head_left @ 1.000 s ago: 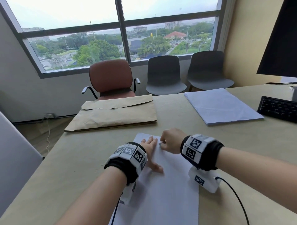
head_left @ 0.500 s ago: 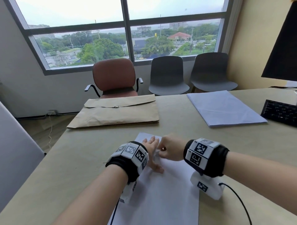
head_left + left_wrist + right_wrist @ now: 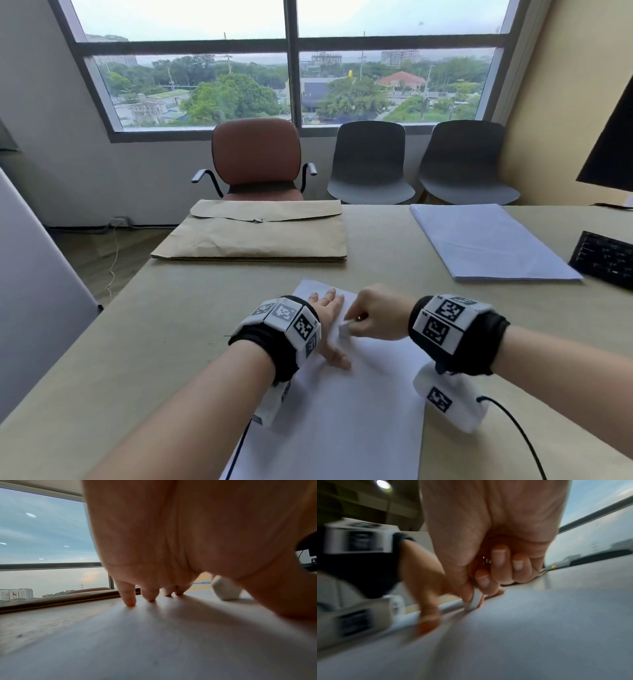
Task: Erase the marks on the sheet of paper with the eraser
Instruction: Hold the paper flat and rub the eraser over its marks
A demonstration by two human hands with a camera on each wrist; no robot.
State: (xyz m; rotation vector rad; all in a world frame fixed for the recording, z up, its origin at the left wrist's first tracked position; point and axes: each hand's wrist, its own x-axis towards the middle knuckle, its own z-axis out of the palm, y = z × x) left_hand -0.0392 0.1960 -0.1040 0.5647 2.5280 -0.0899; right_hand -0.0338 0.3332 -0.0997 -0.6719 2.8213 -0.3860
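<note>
— Since a second ago, the eraser (image 3: 343, 329) has been drawn nearer along the sheet of paper (image 3: 346, 411), beside the left thumb.

— How is it held?

— It is pinched by the right hand (image 3: 375, 315), fingers curled, its tip on the sheet. The sheet is pressed flat on the table (image 3: 164, 329) by the left hand (image 3: 327, 320), fingers spread.

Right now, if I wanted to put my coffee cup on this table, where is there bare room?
Bare tabletop lies left of the sheet, below the envelope. Another strip runs between the envelope and the paper stack. It is crowded where the left hand presses the sheet and the right hand rubs the eraser.
</note>
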